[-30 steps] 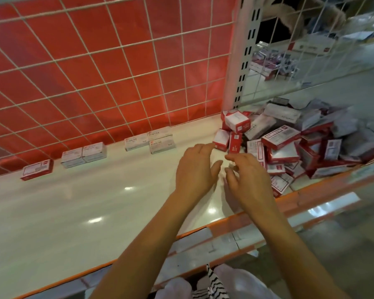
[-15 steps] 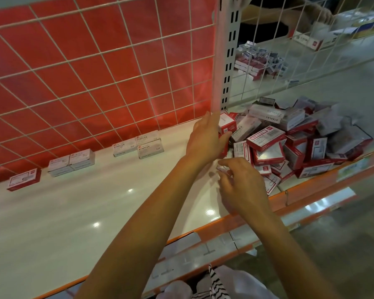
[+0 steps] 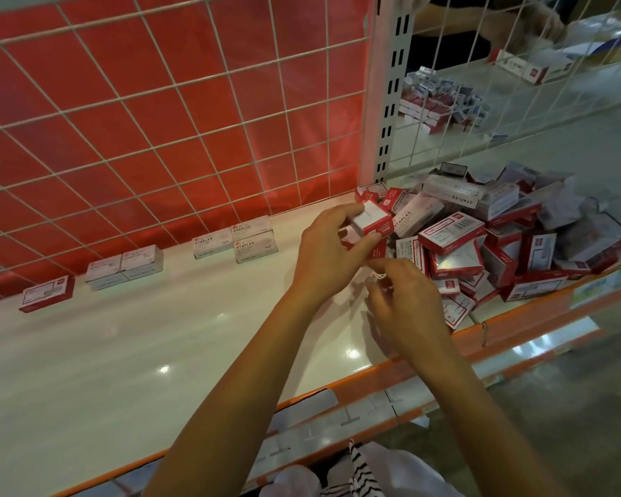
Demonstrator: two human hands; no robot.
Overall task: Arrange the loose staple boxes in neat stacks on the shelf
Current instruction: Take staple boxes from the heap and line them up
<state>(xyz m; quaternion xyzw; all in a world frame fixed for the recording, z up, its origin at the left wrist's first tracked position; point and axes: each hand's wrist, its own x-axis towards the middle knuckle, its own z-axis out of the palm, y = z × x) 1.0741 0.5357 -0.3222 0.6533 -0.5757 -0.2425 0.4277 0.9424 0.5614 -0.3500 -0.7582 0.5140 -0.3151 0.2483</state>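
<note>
Red backing panel (image 3: 158,120) behind a white wire grid, spanning the back of the bay. White shelf (image 3: 122,353), glossy, with an orange front lip. Heap of loose staple boxes (image 3: 499,238), red and white, tumbled at the right end beside the upright post. Low stacks (image 3: 251,238), a short row along the back, left of the heap and well apart from it. My left hand (image 3: 327,260), fingers and thumb curled round one box (image 3: 373,220) at the heap's left edge. My right hand (image 3: 406,303), just below, pinching a second box (image 3: 378,278), mostly hidden by my fingers. Handling note, my own judgement: turn each box label-up, match it to its own kind, seat the edges flush so the stack stays square.
</note>
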